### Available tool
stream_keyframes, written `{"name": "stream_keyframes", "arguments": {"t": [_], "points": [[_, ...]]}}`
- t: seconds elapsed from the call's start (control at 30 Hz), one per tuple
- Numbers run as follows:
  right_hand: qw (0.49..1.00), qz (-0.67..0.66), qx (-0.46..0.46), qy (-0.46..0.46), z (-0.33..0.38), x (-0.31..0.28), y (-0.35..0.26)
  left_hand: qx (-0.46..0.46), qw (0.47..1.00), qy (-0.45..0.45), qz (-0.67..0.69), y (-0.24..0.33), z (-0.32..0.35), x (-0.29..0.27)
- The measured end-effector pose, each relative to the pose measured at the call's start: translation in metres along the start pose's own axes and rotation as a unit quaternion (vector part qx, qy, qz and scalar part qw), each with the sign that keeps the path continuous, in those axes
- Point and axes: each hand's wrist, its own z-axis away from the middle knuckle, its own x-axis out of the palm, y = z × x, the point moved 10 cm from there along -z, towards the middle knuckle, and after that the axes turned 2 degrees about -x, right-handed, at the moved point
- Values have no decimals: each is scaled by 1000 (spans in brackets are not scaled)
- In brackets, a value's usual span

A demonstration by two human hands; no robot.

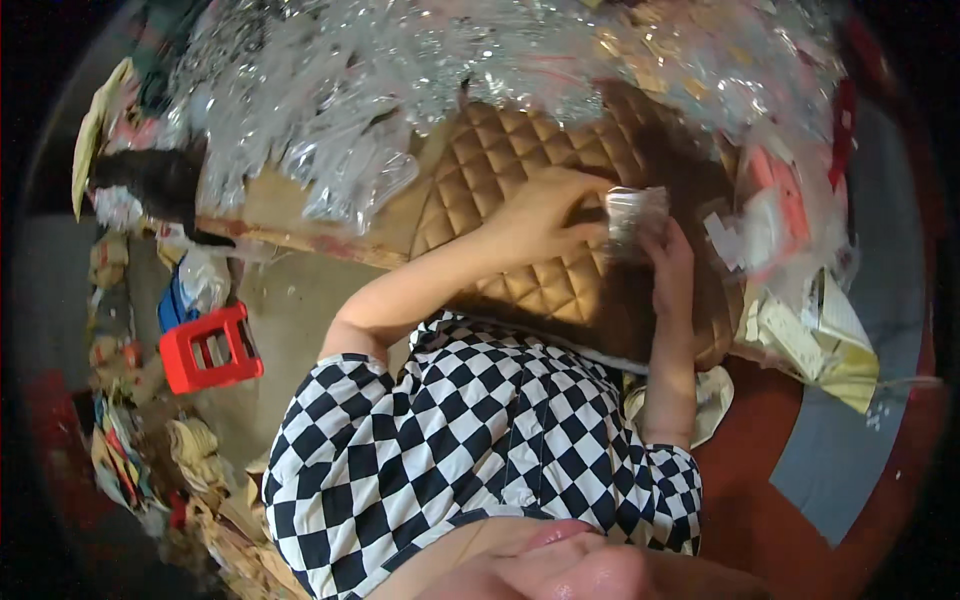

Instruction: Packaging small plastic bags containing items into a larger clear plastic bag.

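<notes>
The person's two bare hands meet above a brown quilted cloth (490,160), which covers the middle of the table (285,205) and hangs over its near edge. Between them is a small, shiny clear packet (632,208) with a pale content, too small to be read in detail. The right hand (674,265) has its fingers closed on the lower right corner of this packet. The left hand (550,215) comes from the other side, with thumb and fingers curved and a gap between them; their tips are at the left edge of the packet, but one cannot tell if they pinch it. Along the far edge of the table lies a big heap of clear plastic bags (360,80). Near the right edge there are pinkish-red pieces (785,200) in clear plastic. Beyond the left part of the near edge, a red plastic stool (190,355) is on the floor (295,310).
</notes>
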Motion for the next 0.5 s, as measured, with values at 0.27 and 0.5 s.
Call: {"name": "stream_keyframes", "arguments": {"t": [0.27,0.5], "points": [[996,-8,-80,46,-9,-35,3,-169,872,155,-432,-119,135,-154],[978,-148,-89,113,-6,-67,29,118,851,204,-469,3,51,-189]]}}
